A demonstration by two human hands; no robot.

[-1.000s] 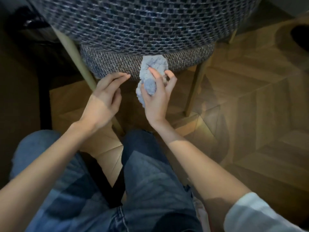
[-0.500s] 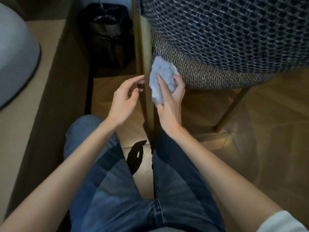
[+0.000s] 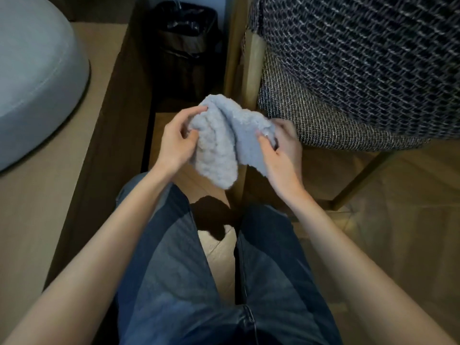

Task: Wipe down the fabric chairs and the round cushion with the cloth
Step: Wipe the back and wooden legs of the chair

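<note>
The fabric chair (image 3: pixel 361 70) fills the upper right of the frame. Its back is a dark blue weave flecked with white, and below it a paler tweed seat pad (image 3: pixel 311 115) curves round. A wooden parquet floor (image 3: pixel 398 232) takes up the lower right and shows again between the person's knees. Along the left edge runs a beige platform (image 3: pixel 49 207). The round cushion (image 3: pixel 32 78), pale grey-blue with a seam round its side, sits on it in the upper left corner, cut off by the frame. The person's legs, in blue jeans (image 3: pixel 174 270), rise from the bottom centre. A bin with a black liner (image 3: pixel 186 46) stands in shadow at the top centre, between the platform and the chair.

A thick wooden chair leg (image 3: pixel 254 70) drops from the chair's left corner, and a slimmer leg (image 3: pixel 361 180) slants out at the right. The cloth (image 3: pixel 224 145), a fluffy light blue one, is held up in the centre of the frame, bunched into two hanging folds just beside the seat pad's left end. Whether it touches the chair cannot be told.

The left hand (image 3: pixel 174 143) pinches the cloth's left fold between thumb and curled fingers. The right hand (image 3: pixel 283 153) grips the right fold the same way, fingers wrapped round behind it.
</note>
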